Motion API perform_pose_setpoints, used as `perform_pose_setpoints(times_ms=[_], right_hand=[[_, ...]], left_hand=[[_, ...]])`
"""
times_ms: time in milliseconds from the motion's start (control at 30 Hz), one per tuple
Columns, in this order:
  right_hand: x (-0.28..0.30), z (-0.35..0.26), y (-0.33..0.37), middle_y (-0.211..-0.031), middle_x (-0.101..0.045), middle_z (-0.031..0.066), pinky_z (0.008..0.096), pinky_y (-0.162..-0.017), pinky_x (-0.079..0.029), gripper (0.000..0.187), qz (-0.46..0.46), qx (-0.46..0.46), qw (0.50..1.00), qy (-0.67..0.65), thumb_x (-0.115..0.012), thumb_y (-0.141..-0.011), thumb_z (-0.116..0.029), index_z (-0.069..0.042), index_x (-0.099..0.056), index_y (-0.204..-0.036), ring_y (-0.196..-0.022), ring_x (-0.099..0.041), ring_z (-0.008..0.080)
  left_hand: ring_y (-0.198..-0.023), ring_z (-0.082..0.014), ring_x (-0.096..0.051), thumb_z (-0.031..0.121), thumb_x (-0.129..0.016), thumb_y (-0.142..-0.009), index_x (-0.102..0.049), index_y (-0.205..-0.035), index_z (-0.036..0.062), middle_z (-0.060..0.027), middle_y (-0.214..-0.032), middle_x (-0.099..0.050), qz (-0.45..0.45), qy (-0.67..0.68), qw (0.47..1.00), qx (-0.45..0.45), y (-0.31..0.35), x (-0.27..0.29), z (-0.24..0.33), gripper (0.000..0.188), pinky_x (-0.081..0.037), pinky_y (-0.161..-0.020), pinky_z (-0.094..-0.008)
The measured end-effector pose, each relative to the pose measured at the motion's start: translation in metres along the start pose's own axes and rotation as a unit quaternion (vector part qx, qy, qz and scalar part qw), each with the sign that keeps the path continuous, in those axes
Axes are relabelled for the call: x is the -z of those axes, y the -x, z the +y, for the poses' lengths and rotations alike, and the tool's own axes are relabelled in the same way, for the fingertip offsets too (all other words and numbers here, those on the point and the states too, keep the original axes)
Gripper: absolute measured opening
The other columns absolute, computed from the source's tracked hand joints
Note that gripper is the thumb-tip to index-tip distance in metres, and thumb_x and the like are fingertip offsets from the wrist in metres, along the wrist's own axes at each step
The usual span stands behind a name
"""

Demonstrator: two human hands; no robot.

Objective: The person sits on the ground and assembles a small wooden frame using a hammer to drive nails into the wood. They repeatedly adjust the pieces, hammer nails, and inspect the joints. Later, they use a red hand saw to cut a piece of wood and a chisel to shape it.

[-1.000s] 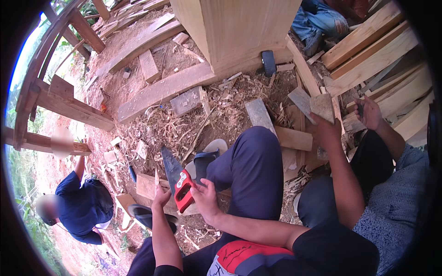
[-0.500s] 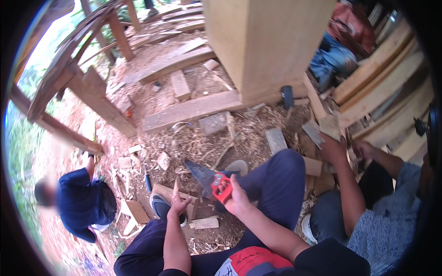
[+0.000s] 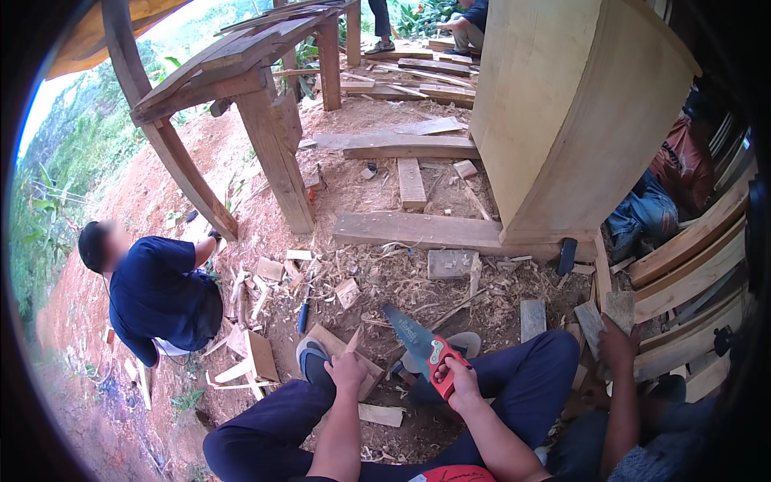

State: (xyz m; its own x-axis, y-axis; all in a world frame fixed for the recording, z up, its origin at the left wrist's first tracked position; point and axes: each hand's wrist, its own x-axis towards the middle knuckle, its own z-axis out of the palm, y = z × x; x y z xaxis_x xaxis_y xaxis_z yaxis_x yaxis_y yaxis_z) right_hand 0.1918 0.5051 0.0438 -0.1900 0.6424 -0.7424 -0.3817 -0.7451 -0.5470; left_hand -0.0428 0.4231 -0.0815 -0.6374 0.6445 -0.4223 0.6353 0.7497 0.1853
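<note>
My right hand (image 3: 459,386) is closed round the red handle of a handsaw (image 3: 410,334). The dark blade slants up and to the left, above the ground between my legs. In my left hand (image 3: 347,373) is a small pointed piece of wood (image 3: 353,341), its tip sticking up past the fingers. Below it, beside my left sandal (image 3: 312,350), lies a short board (image 3: 371,377). The saw blade and the pointed piece are apart.
Wood shavings and offcuts cover the ground. A large wooden post (image 3: 554,120) stands ahead, with a beam (image 3: 418,230) at its foot. At right, a person's hand (image 3: 617,345) touches small wood blocks. Another person (image 3: 165,293) crouches at left, near a wooden bench (image 3: 265,136).
The view has swung left and up, so the scene sits lower and further right. Both hands keep hold of the saw and the pointed wood piece. The left hand's fingers have curled in.
</note>
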Motion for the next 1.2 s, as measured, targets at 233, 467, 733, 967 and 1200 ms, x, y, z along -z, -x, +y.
perform_pose_setpoints(times_ms=[233,467,733,967,1200], right_hand=[[0.024,0.013,-0.007,-0.079,-0.059,0.0028,0.028,-0.062,-0.049,0.006,-0.053,0.046,0.991,0.11,-0.06,-0.086,-0.005,-0.006,-0.057,-0.091,-0.064,-0.057,0.0127],[0.006,0.032,0.062,-0.078,-0.057,0.0026,0.0264,-0.065,-0.047,0.011,-0.073,0.144,0.951,0.265,-0.06,-0.085,-0.001,-0.006,-0.055,-0.092,-0.065,-0.057,0.0118],[-0.023,0.037,0.111,-0.075,-0.053,0.0011,0.0256,-0.061,-0.043,0.005,-0.135,0.144,0.955,0.22,-0.056,-0.089,-0.004,-0.006,-0.054,-0.092,-0.064,-0.052,0.0097],[-0.034,0.006,0.094,-0.071,-0.05,-0.001,0.0216,-0.057,-0.04,0.004,-0.159,0.242,0.892,0.348,-0.055,-0.089,-0.004,-0.005,-0.053,-0.092,-0.06,-0.048,0.0058],[-0.033,0.003,0.056,-0.066,-0.049,-0.0034,0.0217,-0.051,-0.036,0.011,-0.166,0.215,0.856,0.439,-0.06,-0.088,-0.011,-0.003,-0.054,-0.088,-0.058,-0.044,0.0035]], left_hand=[[-0.121,-0.028,-0.05,0.032,-0.055,-0.081,-0.067,-0.104,0.0064,-0.012,-0.116,-0.063,-0.037,0.049,0.998,-0.024,0.012,0.011,0.007,0.037,-0.026,-0.106,-0.0535],[-0.136,-0.0347,-0.031,0.031,-0.055,-0.083,-0.068,-0.11,0.0075,-0.0172,-0.134,-0.05,0.084,0.05,0.988,0.117,0.041,0.057,-0.002,0.038,-0.019,-0.109,-0.0538],[-0.124,-0.0453,-0.042,0.024,-0.06,-0.083,-0.061,-0.114,0.0048,-0.0222,-0.125,-0.049,0.042,0.151,0.967,0.201,0.02,0.055,-0.042,0.037,-0.04,-0.1,-0.0483],[-0.128,-0.043,-0.041,0.052,-0.074,-0.071,-0.038,-0.136,0.0074,-0.0222,-0.139,-0.04,-0.065,0.194,0.955,0.216,-0.018,0.046,-0.064,0.087,-0.038,-0.103,-0.0485],[-0.139,-0.0474,-0.012,0.064,-0.077,-0.061,-0.024,-0.148,0.0194,-0.0174,-0.155,-0.005,-0.089,0.083,0.968,0.217,-0.04,0.048,-0.038,0.111,-0.032,-0.1,-0.0651]])
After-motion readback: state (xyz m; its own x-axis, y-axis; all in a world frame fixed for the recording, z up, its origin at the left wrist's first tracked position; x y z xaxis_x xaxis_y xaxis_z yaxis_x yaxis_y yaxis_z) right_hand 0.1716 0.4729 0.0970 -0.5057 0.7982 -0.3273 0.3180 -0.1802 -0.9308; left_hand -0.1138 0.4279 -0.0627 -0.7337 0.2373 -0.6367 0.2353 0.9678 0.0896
